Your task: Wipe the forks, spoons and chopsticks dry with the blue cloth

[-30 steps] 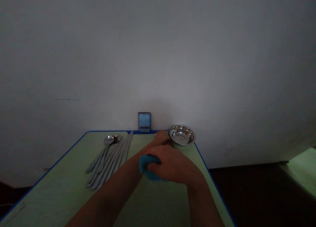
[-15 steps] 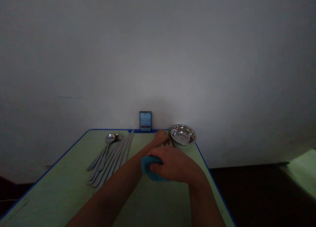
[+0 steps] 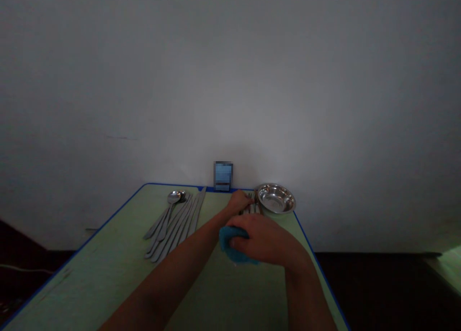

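Note:
My right hand (image 3: 261, 237) is closed around a blue cloth (image 3: 233, 247) above the middle of the table. Farther off, my left hand (image 3: 239, 201) reaches to a group of forks (image 3: 256, 208) at the table's back edge. Its fingers are pinched at the fork tops, seemingly on one fork; my right hand hides the lower parts of these forks. A shiny metal bowl (image 3: 276, 198) stands just to the right of the forks. To the left of my left arm lie several table knives (image 3: 183, 220) and spoons (image 3: 174, 196), fanned out with their handles toward me.
A phone (image 3: 223, 176) with a lit screen leans upright against the wall (image 3: 230, 81) at the back. The pale green table (image 3: 108, 268) has a blue rim. Dark floor (image 3: 378, 283) shows on the right, with another pale green surface (image 3: 452, 259) at the far edge.
The view has turned slightly left, so everything sits farther right in the picture. Both hands stay about where they were, with the blue cloth still held.

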The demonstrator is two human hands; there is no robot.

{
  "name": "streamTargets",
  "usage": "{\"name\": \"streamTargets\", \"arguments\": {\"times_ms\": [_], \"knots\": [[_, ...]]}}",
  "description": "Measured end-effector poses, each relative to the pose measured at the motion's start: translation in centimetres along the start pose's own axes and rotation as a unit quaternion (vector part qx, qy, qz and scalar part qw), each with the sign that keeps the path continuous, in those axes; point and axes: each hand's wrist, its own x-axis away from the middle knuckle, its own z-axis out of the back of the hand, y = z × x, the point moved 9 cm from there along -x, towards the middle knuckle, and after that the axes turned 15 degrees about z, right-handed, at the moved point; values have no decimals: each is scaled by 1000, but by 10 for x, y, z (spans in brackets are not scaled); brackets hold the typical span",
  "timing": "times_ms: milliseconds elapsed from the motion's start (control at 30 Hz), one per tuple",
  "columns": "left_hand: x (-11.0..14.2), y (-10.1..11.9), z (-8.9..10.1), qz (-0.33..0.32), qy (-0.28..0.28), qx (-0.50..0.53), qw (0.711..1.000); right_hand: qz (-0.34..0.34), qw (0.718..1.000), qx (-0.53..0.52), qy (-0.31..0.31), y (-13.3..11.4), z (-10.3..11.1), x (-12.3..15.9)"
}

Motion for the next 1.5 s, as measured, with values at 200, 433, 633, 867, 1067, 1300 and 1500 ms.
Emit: {"name": "streamTargets", "arguments": {"times_ms": [200, 433, 633, 867, 1067, 1300, 1500], "knots": [[10, -12, 15, -3, 20, 10, 1000, 2, 1000, 2, 3, -1, -3, 0], [25, -54, 53, 35, 58, 21, 997, 6, 1000, 3, -2, -3, -6, 0], [39, -91, 89, 70, 106, 6, 992, 8, 1000, -2, -9, -7, -8, 0], [53, -127, 117, 118, 145, -36, 982, 11, 1000, -4, -11, -7, -10, 1], [60, -145, 119, 138, 149, -111, 973, 11, 1000, -1, -14, -6, -13, 1], [56, -151, 106, 158, 152, -190, 957, 10, 1000, 2, -19, -10, -15, -2], [54, -152, 104, 172, 161, -224, 946, 14, 1000, 3, -18, -13, -13, -2]]}}
